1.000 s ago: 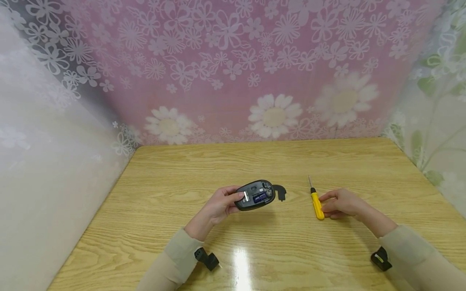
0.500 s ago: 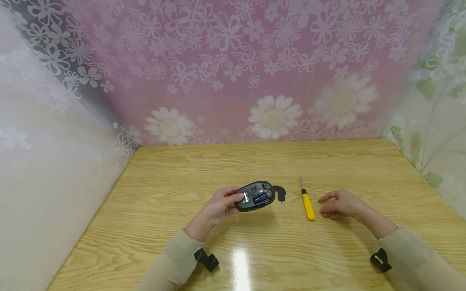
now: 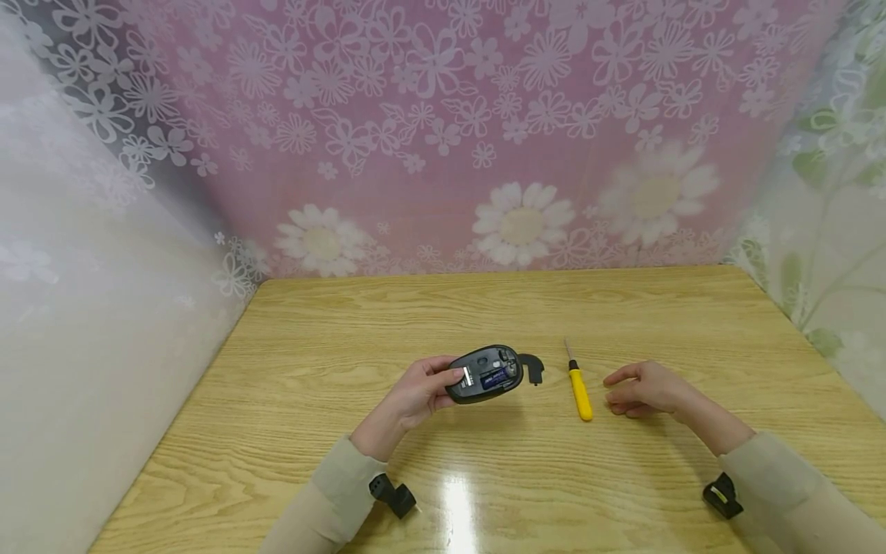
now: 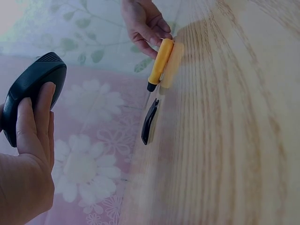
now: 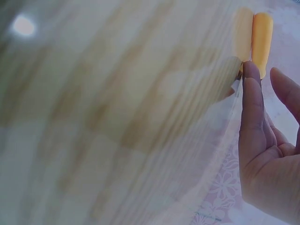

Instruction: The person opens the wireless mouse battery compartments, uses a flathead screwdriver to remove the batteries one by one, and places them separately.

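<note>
Currently, the left hand (image 3: 421,391) grips a computer mouse (image 3: 481,371) by its left end as seen in the head view, thumb laid across the underside near a white label (image 3: 467,375). The mouse is black and oval, its underside showing and its battery compartment uncovered; a dark blue battery (image 3: 495,378) with pale lettering is seated inside. In the left wrist view, the mouse is held clear of the wooden table (image 3: 346,323).

A flat, black, hook-shaped cover (image 3: 534,368) lies on the table, partly overlapped by the right end of the mouse in the head view. Farther right lies a screwdriver (image 3: 580,392) with a yellow handle, a black collar and a thin metal shaft.

Orientation: the long axis of the mouse runs left to right, the free right end angled slightly away from the person. The battery follows roughly the same axis. The long axis of the screwdriver runs away from the person, tip at the far end and slightly left, handle butt at the near end.

The right hand (image 3: 651,387) holds nothing; its fingers are loosely bent, thumb apart, just beside the yellow handle without touching it.
</note>
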A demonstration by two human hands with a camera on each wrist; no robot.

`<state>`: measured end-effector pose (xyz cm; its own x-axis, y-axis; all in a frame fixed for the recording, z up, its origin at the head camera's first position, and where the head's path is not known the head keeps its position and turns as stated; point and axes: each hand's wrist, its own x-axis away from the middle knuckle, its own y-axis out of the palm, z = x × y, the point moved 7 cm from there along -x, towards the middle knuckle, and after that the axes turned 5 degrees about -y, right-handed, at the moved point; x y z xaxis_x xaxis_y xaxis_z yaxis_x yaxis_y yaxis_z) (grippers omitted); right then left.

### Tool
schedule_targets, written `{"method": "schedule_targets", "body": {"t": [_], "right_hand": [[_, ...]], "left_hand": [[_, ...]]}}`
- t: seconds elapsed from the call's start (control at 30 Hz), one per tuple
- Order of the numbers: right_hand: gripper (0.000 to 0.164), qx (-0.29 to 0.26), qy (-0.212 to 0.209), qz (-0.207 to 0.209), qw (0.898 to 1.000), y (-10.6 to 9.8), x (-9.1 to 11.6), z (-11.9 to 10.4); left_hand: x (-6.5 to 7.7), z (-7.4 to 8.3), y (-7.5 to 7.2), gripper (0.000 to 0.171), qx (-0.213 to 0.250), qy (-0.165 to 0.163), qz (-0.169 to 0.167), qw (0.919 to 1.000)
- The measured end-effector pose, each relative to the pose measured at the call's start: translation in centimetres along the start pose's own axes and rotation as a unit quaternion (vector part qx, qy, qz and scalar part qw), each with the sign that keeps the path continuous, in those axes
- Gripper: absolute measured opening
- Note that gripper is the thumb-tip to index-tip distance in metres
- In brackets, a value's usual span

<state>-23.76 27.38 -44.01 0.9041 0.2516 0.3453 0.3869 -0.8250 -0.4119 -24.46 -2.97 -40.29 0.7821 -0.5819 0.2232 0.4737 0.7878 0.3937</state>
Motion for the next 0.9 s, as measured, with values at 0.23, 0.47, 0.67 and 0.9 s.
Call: {"method": "schedule_targets", "body": {"t": [0.23,0.47,0.67,0.9], "right_hand": [[0.048,0.002,-0.004,0.0,1.0,0.0,0.1,-0.1],[0.051,0.002,-0.058,0.008,0.998,-0.1,0.4,-1.3],[0.055,0.045,-0.123,0.054,0.99,-0.2,1.5,-4.0],[0.053,0.083,-0.158,0.103,0.979,0.4,2.7,-6.8]], "left_hand": [[0.0,0.0,0.0,0.038,-0.002,0.001,0.0,1.0],[-0.1,-0.1,0.0,0.039,-0.003,-0.003,0.0,1.0],[-0.1,-0.2,0.0,0.038,0.0,-0.004,0.004,1.0],[-0.1,-0.2,-0.1,0.038,0.003,-0.005,0.006,1.0]]}}
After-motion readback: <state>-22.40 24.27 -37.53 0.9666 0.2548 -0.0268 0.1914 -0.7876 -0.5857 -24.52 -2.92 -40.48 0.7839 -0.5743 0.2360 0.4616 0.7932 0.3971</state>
